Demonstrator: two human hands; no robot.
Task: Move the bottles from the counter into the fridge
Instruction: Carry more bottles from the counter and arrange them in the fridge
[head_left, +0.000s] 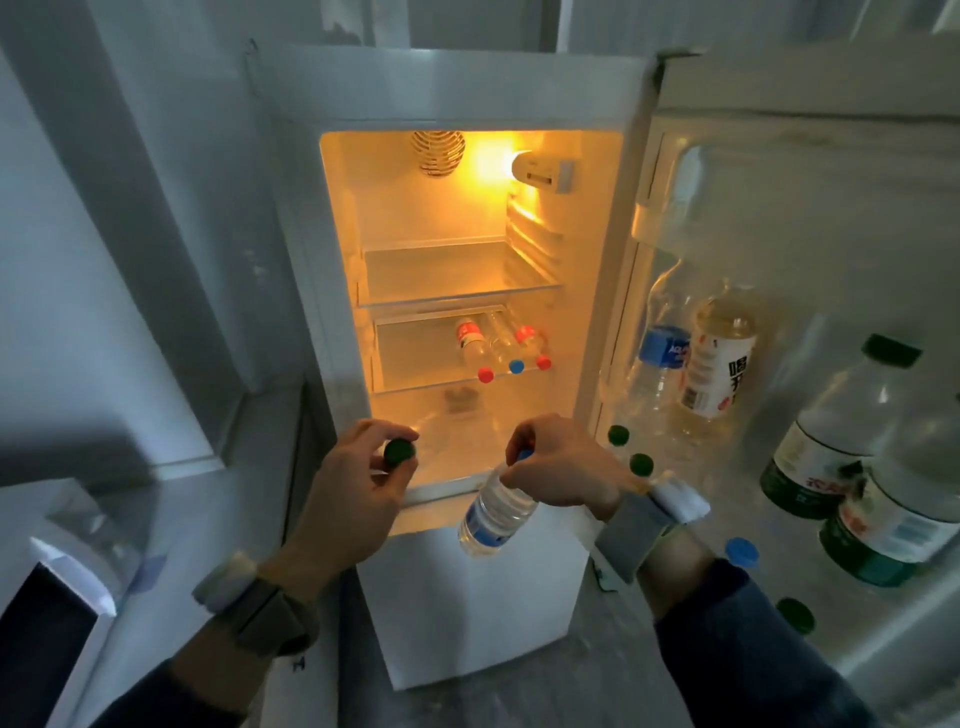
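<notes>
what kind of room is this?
Probably a small kitchen or pantry corner: an open, lit white fridge, plastic bottles lying on its glass shelf, and more bottles in the door rack.

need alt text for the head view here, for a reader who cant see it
Seen from above, a person's right hand holds a blue-capped water bottle by its neck and the left hand grips a green-capped bottle at the open, lit fridge. Three bottles lie on a lower shelf; more stand in the door.
</notes>
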